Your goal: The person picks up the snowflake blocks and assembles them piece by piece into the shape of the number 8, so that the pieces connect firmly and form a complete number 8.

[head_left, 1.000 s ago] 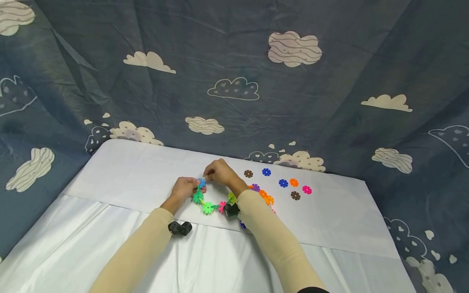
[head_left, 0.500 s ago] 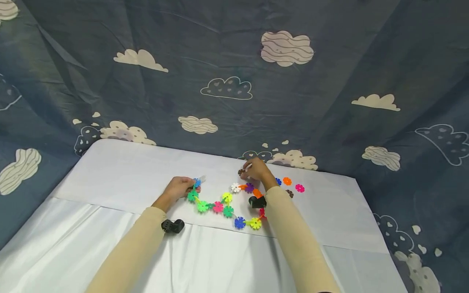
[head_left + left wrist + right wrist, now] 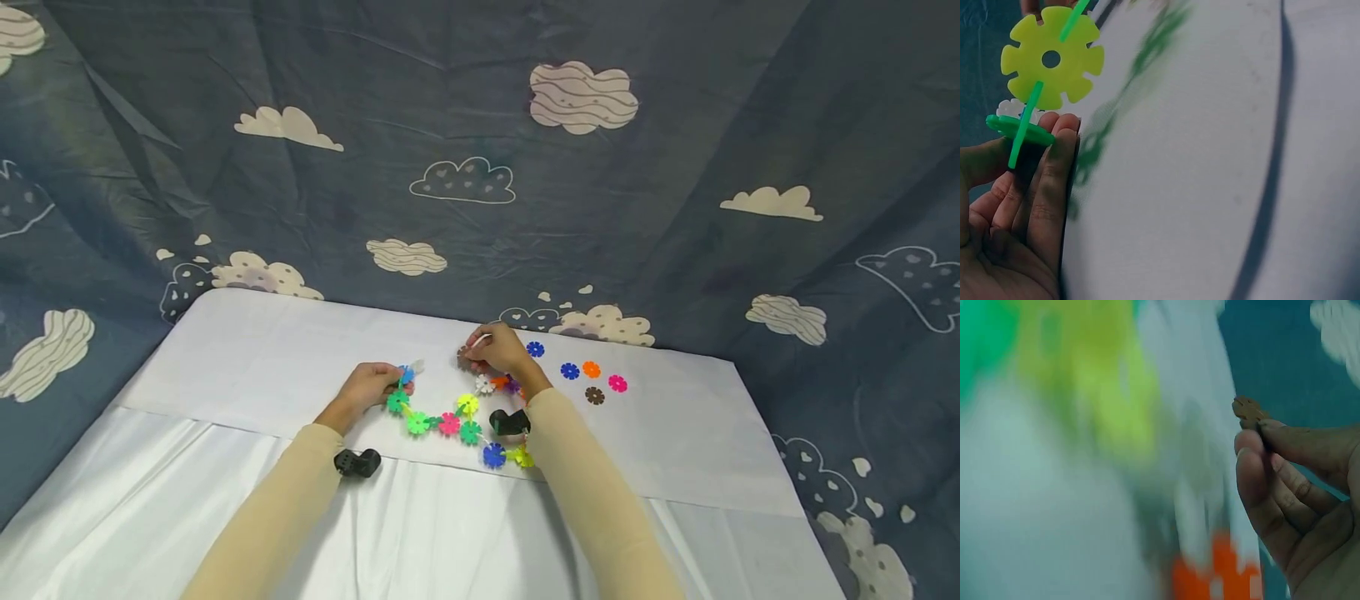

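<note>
My left hand (image 3: 367, 386) grips the left end of a chain of colourful notched interlocking discs, at a light blue disc (image 3: 407, 375). A clear whitish disc (image 3: 417, 366) sticks out past that end. In the left wrist view, a yellow-green disc (image 3: 1054, 72) joined to green discs (image 3: 1022, 130) hangs over the fingers. The right hand (image 3: 501, 348) pinches a loose brown disc (image 3: 1249, 412) between thumb and fingertips, above the chain's other end, where a white disc (image 3: 483, 384) sits. Part of the chain is hidden under the right forearm.
Loose discs lie to the right on the white table (image 3: 697, 442): two dark blue ones (image 3: 570, 371), an orange one (image 3: 592, 369), a pink one (image 3: 617, 383) and another brown one (image 3: 595, 396). A dark cloud-patterned curtain (image 3: 337, 208) hangs behind the table.
The right hand left the chain's blue end, went right to the brown disc at the back, picked it up and has moved back left with it. The left hand keeps its hold.
</note>
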A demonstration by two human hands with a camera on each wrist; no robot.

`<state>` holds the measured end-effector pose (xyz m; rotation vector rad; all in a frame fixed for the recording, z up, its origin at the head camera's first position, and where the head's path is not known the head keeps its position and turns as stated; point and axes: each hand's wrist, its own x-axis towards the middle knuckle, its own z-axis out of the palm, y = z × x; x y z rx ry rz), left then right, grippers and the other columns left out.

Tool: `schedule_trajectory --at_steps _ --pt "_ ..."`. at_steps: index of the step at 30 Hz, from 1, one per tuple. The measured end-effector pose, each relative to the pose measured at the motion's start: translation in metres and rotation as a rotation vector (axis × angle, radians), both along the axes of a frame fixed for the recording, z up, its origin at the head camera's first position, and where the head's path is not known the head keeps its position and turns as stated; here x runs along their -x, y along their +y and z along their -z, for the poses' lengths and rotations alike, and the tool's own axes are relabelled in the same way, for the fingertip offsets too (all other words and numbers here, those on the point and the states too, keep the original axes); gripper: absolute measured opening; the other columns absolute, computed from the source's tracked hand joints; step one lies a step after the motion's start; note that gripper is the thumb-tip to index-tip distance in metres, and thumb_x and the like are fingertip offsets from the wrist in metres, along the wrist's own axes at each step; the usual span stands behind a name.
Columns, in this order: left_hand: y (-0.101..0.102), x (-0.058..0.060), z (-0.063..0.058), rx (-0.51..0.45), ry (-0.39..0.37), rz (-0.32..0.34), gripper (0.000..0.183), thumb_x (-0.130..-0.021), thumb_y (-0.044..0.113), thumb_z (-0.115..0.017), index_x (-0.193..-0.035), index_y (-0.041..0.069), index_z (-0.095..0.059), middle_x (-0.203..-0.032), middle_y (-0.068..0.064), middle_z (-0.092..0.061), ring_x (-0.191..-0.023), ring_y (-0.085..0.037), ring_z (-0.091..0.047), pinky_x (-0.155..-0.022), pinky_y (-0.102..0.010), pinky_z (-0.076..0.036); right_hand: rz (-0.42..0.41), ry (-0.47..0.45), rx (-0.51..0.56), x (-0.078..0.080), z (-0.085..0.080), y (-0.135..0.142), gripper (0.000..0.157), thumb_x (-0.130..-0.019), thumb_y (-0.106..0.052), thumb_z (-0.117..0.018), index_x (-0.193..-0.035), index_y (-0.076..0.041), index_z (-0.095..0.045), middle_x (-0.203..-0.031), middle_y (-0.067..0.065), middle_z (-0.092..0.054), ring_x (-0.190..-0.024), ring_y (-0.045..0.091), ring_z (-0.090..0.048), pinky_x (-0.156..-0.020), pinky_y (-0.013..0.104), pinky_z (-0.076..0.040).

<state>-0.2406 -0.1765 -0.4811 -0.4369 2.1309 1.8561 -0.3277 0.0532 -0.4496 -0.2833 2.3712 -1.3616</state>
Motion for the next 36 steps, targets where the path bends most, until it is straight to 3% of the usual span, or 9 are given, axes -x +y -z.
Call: schedule_trajectory --at_steps 8,21,36 --pt "0.002 0.003 -0.002 -0.014 -0.007 -0.007 0.023 -0.101 0.016 -0.053 -0.108 -0.003 -0.063 -0.096 -0.011 -0.072 -0.081 -0.011 -0.068 -0.074 -0.025 -0.055 0.027 -0.053 0.154 -0.014 -0.001 -0.036 0.013 -0.088 0.006 -0.063 -0.101 0.009 -0.064 -0.068 0.01 -0.066 -0.051 0.013 -0.059 -0.051 0.025 -0.053" --pt "0.002 0.003 -0.003 -0.01 -0.009 -0.003 0.024 -0.101 0.015 -0.052 -0.11 -0.005 -0.061 -0.097 -0.013 -0.072 -0.082 -0.012 -0.069 -0.073 -0.025 -0.055 0.085 -0.063 0.223 -0.016 0.007 -0.049 0.014 -0.09 0.005 -0.061 -0.102 0.011 -0.064 -0.072 0.009 -0.066 -0.051 0.011 -0.059 -0.051 0.023 -0.054" --pt "0.001 0.001 0.003 0.005 0.003 -0.014 0.022 -0.101 0.014 -0.052 -0.108 -0.004 -0.062 -0.096 -0.013 -0.072 -0.08 -0.011 -0.067 -0.07 -0.024 -0.054 0.08 -0.05 0.205 -0.019 0.011 -0.053 0.013 -0.091 0.003 -0.06 -0.098 0.011 -0.067 -0.071 0.009 -0.066 -0.049 0.01 -0.057 -0.048 0.022 -0.051"
